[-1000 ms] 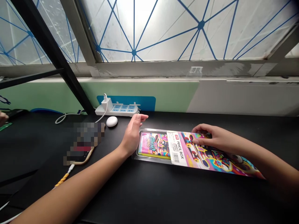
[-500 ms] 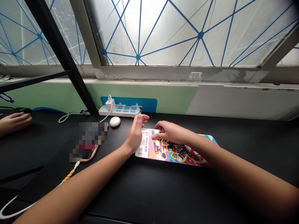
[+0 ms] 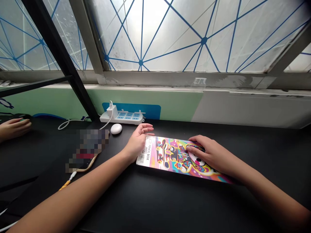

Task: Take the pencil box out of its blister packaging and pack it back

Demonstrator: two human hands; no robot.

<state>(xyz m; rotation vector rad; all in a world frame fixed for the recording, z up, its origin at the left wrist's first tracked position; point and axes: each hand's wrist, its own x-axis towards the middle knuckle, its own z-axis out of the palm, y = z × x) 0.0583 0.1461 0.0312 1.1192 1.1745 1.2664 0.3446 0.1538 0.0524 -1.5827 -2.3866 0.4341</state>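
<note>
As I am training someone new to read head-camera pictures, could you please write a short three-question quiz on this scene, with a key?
1. True or false: the right hand touches the printed box.
2. Multiple choice: which hand is nearer to the box's white label? A) the right hand; B) the left hand.
3. Fill in the blank: the white power strip lies on the table close to the ____.

Key: 1. True. 2. B. 3. Wall.
</note>
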